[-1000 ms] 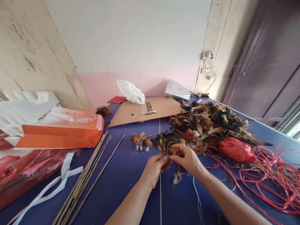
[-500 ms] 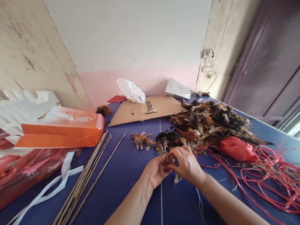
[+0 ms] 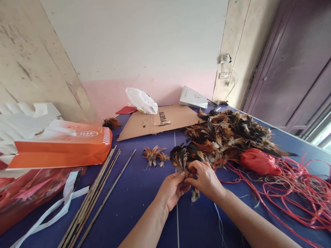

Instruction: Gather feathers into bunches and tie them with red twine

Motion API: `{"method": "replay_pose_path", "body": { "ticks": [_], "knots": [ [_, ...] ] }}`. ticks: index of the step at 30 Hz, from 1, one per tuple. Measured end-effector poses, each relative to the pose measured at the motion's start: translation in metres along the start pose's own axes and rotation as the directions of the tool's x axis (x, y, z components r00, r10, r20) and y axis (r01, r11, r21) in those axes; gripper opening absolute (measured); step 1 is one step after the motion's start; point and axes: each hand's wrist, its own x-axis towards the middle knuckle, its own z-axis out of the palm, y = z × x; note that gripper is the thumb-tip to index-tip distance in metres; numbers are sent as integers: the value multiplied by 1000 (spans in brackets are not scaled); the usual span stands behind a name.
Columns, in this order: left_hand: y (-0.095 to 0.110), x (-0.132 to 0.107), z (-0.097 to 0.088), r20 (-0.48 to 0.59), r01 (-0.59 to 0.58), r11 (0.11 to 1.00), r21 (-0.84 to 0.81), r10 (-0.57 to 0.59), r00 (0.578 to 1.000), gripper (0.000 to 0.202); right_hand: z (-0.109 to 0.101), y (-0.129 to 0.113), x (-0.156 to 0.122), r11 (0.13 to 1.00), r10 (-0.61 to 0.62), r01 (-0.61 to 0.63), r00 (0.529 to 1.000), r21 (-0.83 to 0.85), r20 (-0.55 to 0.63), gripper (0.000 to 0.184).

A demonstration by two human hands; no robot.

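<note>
My left hand [image 3: 171, 190] and my right hand [image 3: 205, 179] meet over the blue table [image 3: 134, 199], both pinched on a small bunch of feathers [image 3: 181, 160] whose dark and tan tips fan upward. A large heap of brown and black feathers [image 3: 227, 136] lies just beyond my right hand. A single pale feather [image 3: 194, 195] rests on the table under my right hand. A small tied tuft of orange feathers [image 3: 154, 155] lies to the left of my hands.
Several thin sticks [image 3: 97, 198] lie at the left beside an orange paper bag [image 3: 64, 146]. A flattened cardboard sheet [image 3: 160, 120] and a white plastic bag [image 3: 141, 100] sit at the back. Red string [image 3: 292, 193] and a red string ball [image 3: 258, 162] spread on the right.
My hands stayed nearly in place, working the feather bunch between the fingers; the bunch now stands more upright. The view has shifted slightly.
</note>
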Motion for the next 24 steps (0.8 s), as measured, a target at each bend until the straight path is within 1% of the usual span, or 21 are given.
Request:
{"method": "replay_pose_path", "body": {
  "ticks": [5, 7, 9, 10, 12, 14, 16, 18, 20, 24],
  "knots": [
    [-4, 2, 1, -39, -33, 998, 50, 34, 999, 18, 1, 1, 0, 999, 46, -46, 999, 5, 15, 22],
    [-3, 2, 1, -65, -40, 997, 73, 44, 997, 18, 0, 3, 1, 997, 40, -43, 998, 60, 47, 25],
    [-2, 3, 0, -86, -44, 994, 101, 52, 995, 18, -2, 6, 3, 982, 34, -53, 994, 179, 107, 27],
    [-1, 3, -1, -92, -44, 992, 117, 55, 994, 19, -3, 8, 4, 965, 47, -81, 989, 251, 139, 27],
    [0, 2, -1, -83, -43, 987, 158, 56, 995, 20, -5, 11, 6, 906, 123, -190, 973, 378, 195, 24],
    [0, 2, -1, -50, -41, 977, 209, 53, 997, 23, -5, 13, 8, 827, 222, -316, 943, 465, 247, 22],
    [-1, 1, 0, -14, -42, 968, 247, 47, 999, 24, -4, 14, 9, 757, 273, -388, 919, 525, 285, 20],
    [-2, 0, 2, 0, -44, 964, 262, 46, 999, 23, -2, 14, 9, 710, 283, -406, 913, 576, 295, 17],
    [-3, -1, 3, 8, -59, 960, 272, 59, 998, 23, 0, 14, 8, 684, 280, -399, 916, 610, 286, 16],
    [-4, -2, 5, 45, -149, 931, 333, 142, 989, 23, 1, 15, 7, 637, 270, -390, 921, 665, 281, 15]
  ]
}}
